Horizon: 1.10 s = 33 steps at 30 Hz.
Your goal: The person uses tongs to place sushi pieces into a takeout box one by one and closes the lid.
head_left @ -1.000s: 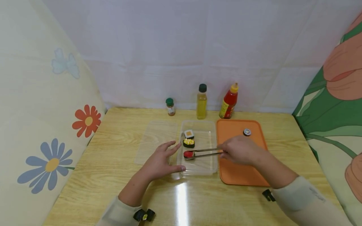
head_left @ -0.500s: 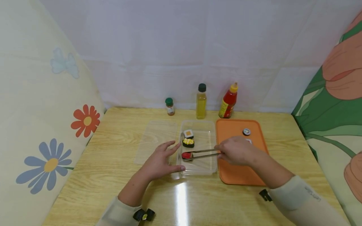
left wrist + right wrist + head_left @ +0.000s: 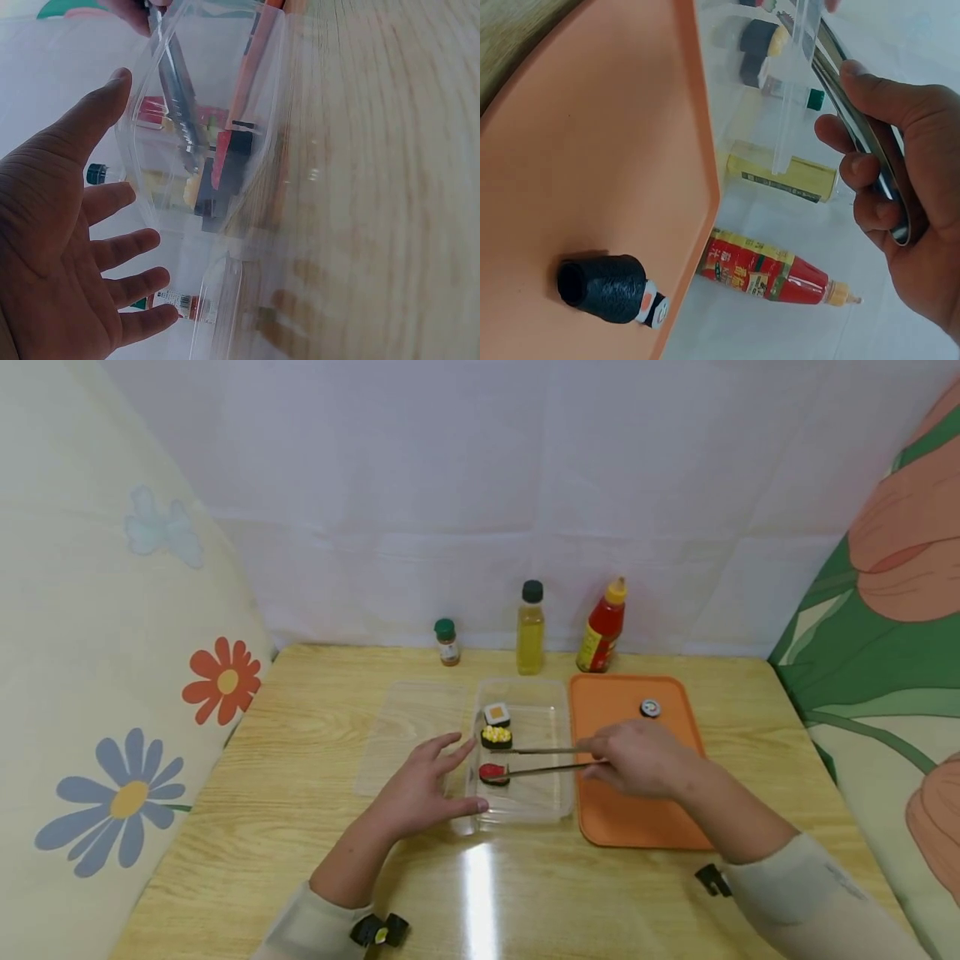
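My right hand (image 3: 637, 758) grips metal tongs (image 3: 866, 139), whose arms stand spread apart over the clear plastic container (image 3: 551, 814). Between the tong tips and the container's left wall sits a red-topped sushi piece (image 3: 492, 774) on the container floor. Behind it, in a row, are a corn-topped sushi piece (image 3: 497, 737) and a white roll with an orange centre (image 3: 497, 714). My left hand (image 3: 420, 789) lies beside the container's left wall, fingers spread and holding nothing. Whether its fingertips touch the wall, I cannot tell.
An orange tray (image 3: 630, 827) stands right of the container, bearing a small sushi roll (image 3: 650, 707) and another dark roll (image 3: 604, 289). A clear lid (image 3: 408, 727) lies at the left. Along the back stand a spice jar (image 3: 447, 643), an oil bottle (image 3: 530, 631) and a sauce bottle (image 3: 602, 628).
The tongs first shifted a little left with the red-topped sushi piece between their tips. Now their arms have spread and the piece is released at the left wall. The left hand has stayed put.
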### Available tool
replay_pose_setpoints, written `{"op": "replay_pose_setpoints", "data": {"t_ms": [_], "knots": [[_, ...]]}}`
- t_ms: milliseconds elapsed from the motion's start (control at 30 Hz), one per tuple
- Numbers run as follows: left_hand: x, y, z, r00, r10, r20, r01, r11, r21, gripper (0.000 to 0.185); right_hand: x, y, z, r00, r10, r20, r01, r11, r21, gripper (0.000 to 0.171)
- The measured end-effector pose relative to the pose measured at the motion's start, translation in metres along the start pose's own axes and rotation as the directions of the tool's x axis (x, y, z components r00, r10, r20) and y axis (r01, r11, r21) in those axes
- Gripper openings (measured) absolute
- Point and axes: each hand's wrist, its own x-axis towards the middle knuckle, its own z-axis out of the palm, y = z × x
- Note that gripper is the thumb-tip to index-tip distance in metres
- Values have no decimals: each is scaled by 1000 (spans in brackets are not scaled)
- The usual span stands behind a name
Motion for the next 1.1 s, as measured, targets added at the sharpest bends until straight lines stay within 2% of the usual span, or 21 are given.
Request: {"op": "replay_pose_setpoints", "data": {"t_ms": [300,633,833,1100], "knots": [[1,0,-2,1000,5,-1,-5,1000,-7,99,-21,12,-3,994,-16,-107,16,1000,-6,38],[1,0,-1,1000,1,-3,-1,1000,-1,100,-42,20,-2,987,0,-161,5,999,33,39],[0,0,1,1000,-8,0,8,1000,0,100,-52,24,1,988,38,-148,-34,999,33,36],[0,1,-1,1000,-9,-1,9,1000,10,99,-64,30,3,972,40,-231,-41,999,-1,37]]}}
